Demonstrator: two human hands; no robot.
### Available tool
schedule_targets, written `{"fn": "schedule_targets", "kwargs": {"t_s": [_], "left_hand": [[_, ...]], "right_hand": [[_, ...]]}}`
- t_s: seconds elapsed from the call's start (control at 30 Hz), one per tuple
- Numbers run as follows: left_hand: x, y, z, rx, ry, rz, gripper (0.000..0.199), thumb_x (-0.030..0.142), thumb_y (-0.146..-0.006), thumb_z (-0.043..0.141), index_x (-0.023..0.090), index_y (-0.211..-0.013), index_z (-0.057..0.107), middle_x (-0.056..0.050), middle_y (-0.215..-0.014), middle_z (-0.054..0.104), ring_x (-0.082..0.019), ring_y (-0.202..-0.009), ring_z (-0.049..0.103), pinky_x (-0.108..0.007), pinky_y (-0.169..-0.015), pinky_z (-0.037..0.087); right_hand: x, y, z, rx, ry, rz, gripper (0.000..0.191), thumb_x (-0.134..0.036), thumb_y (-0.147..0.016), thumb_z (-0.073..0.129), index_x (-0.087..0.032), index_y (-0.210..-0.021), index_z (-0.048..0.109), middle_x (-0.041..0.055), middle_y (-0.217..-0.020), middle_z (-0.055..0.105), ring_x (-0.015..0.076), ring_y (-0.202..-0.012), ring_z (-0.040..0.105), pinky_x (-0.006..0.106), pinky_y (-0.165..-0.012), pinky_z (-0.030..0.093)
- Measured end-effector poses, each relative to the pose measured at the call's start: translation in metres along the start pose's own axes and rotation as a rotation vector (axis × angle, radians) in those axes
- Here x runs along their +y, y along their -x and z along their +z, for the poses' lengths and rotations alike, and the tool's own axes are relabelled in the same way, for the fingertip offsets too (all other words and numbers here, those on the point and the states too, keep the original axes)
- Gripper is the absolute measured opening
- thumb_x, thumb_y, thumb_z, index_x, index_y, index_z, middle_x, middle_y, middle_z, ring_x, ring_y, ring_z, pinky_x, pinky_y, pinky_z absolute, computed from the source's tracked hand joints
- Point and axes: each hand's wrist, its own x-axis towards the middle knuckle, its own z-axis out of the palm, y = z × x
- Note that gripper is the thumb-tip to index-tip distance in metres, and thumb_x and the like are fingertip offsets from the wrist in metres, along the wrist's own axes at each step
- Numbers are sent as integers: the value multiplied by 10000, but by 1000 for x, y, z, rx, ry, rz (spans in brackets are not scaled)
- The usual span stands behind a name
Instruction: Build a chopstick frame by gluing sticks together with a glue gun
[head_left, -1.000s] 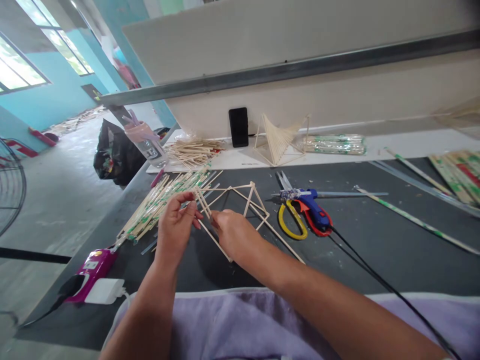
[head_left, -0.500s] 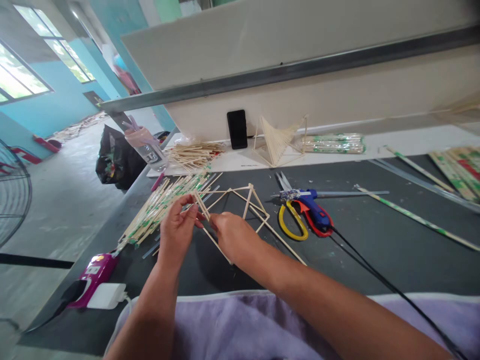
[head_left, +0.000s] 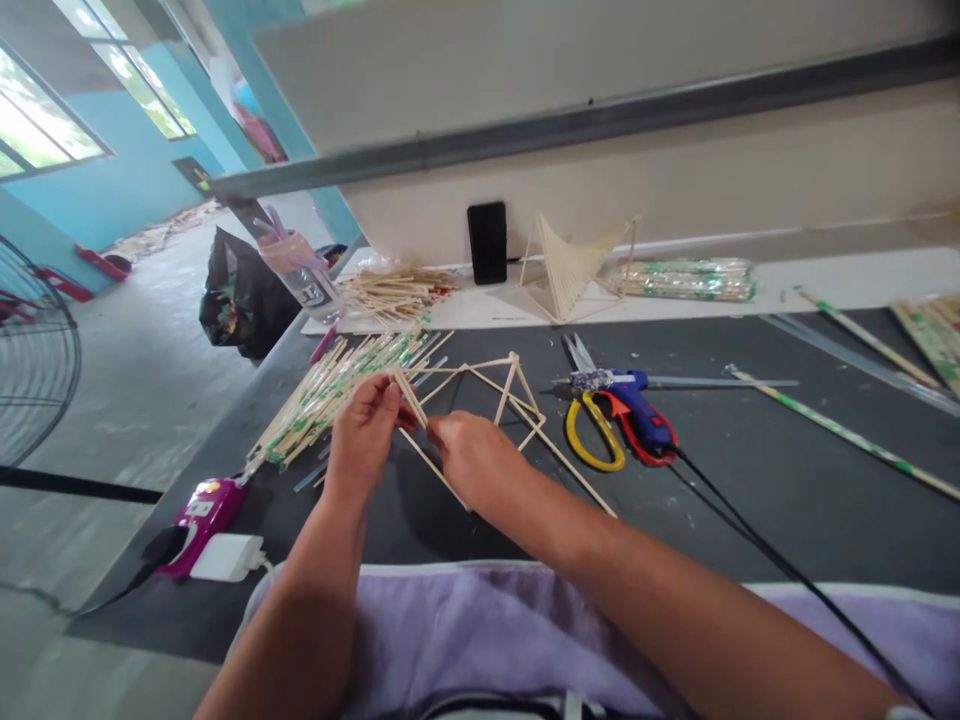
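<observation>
A frame of thin wooden sticks (head_left: 507,390) stands on the dark table in front of me. My left hand (head_left: 367,425) pinches the frame's left corner between thumb and fingers. Close beside it, my right hand (head_left: 469,455) is closed on a stick of the same frame, lower down and to the right; its fingertips are partly hidden. To the right of the frame lie scissors with yellow and red handles (head_left: 576,440), and a blue glue gun (head_left: 637,412) rests over them.
Wrapped sticks (head_left: 330,390) lie at the left, near a purple power strip (head_left: 204,520). Along the back stand a bottle (head_left: 307,285), a phone (head_left: 487,243) and a finished-looking stick model (head_left: 574,265). A black cord (head_left: 750,545) crosses the right side.
The view has shifted slightly, so the table items appear a little higher and further right. Both hands keep hold of the frame, with little change in their grip.
</observation>
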Motion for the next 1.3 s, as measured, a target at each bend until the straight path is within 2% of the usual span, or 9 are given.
{"fn": "schedule_targets", "kwargs": {"t_s": [0.17, 0.27, 0.53, 0.87, 0.93, 1.03, 1.1, 1.2, 1.3], "left_hand": [[-3, -4, -1, -46, 27, -31, 272, 419, -848, 574, 181, -955, 652, -27, -836, 652, -77, -534, 588, -181, -454, 491], [-5, -6, -1, -58, 24, -54, 278, 442, -848, 569, 195, -945, 651, -21, -820, 653, -70, -504, 584, -164, -408, 458], [-3, -4, 2, -55, -12, -13, 250, 431, -866, 556, 217, -948, 656, -18, -828, 666, -75, -517, 606, -178, -431, 463], [-2, -3, 2, -80, -28, -5, 266, 438, -861, 555, 227, -980, 664, -26, -852, 662, -81, -538, 603, -175, -445, 475], [0, -2, -2, -72, -66, -1, 258, 418, -858, 562, 221, -992, 661, -26, -820, 660, -88, -533, 602, -185, -449, 480], [6, 3, -13, -2, -208, -12, 191, 329, -815, 627, 207, -960, 649, 1, -668, 634, -97, -485, 580, -191, -436, 464], [11, 8, -20, -82, -348, -79, 133, 280, -768, 663, 189, -864, 651, 14, -558, 599, -106, -431, 550, -195, -402, 430], [16, 15, -23, -359, -581, -193, 84, 258, -713, 668, 178, -732, 652, 14, -484, 572, -126, -402, 528, -212, -384, 390], [12, 23, -12, -541, -738, -148, 53, 240, -659, 664, 190, -675, 657, 10, -534, 605, -135, -457, 538, -224, -423, 383]], "right_hand": [[2, -2, 0, -9, -38, -4, 262, -160, -908, 401, -164, -919, 663, 95, -887, 688, 183, -821, 623, 262, -682, 381], [4, -4, 2, -29, -71, 8, 253, -163, -912, 409, -160, -920, 662, 91, -878, 690, 174, -812, 613, 256, -687, 378], [6, -5, 5, 14, -38, -29, 264, -150, -891, 401, -157, -852, 662, 77, -798, 687, 170, -756, 609, 268, -645, 357], [7, -5, 8, 31, -40, -18, 283, -162, -916, 375, -155, -972, 653, 89, -866, 691, 182, -799, 613, 282, -705, 386], [8, -5, 8, 29, -51, -20, 269, -161, -911, 386, -151, -966, 649, 89, -872, 688, 182, -810, 610, 279, -711, 387], [8, -6, 9, 17, -64, -19, 245, -160, -905, 402, -147, -942, 644, 88, -874, 680, 178, -825, 601, 273, -719, 384], [8, -7, 8, 12, -56, -17, 233, -166, -909, 407, -145, -925, 639, 86, -865, 673, 175, -822, 593, 270, -714, 379], [8, -7, 7, 2, -40, -14, 226, -206, -922, 413, -145, -899, 629, 84, -842, 663, 171, -802, 583, 267, -689, 368], [8, -7, 6, -3, -35, -23, 236, -218, -931, 401, -143, -892, 622, 86, -831, 660, 169, -779, 577, 268, -672, 362]]}}
